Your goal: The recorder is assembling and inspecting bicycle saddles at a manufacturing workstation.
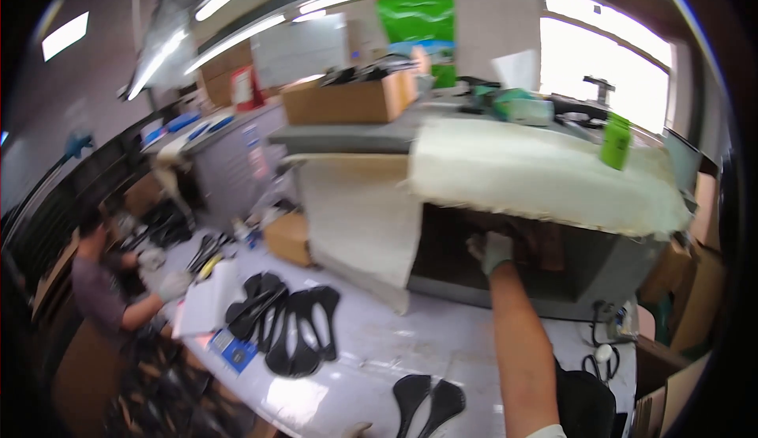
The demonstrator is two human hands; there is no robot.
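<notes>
My right hand [493, 251], in a pale glove, reaches into the dark opening of a grey box-shaped oven or cabinet [616, 276]. Its fingers are blurred in the shadow, and whether they hold anything is hidden. Brownish shapes [550, 247] show dimly inside, beside the hand. Of my left hand [358, 429] only a small gloved tip appears at the lower edge. Near it on the white table lies a black two-pronged piece [430, 406], shaped like a bike saddle. Several similar black saddle-shaped pieces [294, 355] lie in a pile farther left.
Cream cloth [537, 173] drapes over the box's top, above the opening. On top stand a cardboard box [339, 100] and a green bottle [615, 142]. Scissors [604, 363] lie at the table's right. A co-worker [110, 280] in gloves sits at the left, beside white papers [207, 304].
</notes>
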